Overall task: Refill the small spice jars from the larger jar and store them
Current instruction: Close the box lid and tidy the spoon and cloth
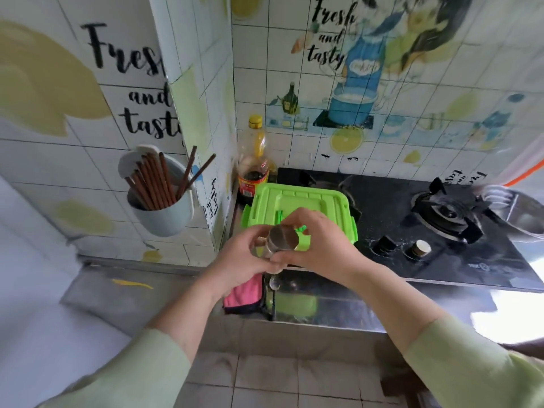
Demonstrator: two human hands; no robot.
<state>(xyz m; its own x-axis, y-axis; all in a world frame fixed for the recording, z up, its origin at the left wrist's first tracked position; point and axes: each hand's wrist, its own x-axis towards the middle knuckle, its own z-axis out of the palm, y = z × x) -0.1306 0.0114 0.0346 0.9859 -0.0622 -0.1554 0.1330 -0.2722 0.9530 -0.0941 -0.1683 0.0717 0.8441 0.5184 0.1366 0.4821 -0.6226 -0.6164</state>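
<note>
A small glass spice jar [263, 246] with a silver metal lid [285, 237] is held tilted in front of me, above the counter edge. My left hand [238, 260] grips the glass body from the left. My right hand [318, 245] wraps around the lid end from the right. Behind the hands sits a bright green plastic box [297, 201] with clip latches, resting on the left side of the black stove. What the jar holds cannot be made out. No larger jar is visible.
A black gas hob [426, 222] with a burner and two knobs fills the right. A soy sauce bottle [254, 169] stands in the corner. A cup of brown chopsticks [160, 198] hangs on the left wall. A pink cloth [245, 294] lies on the steel counter [382, 301].
</note>
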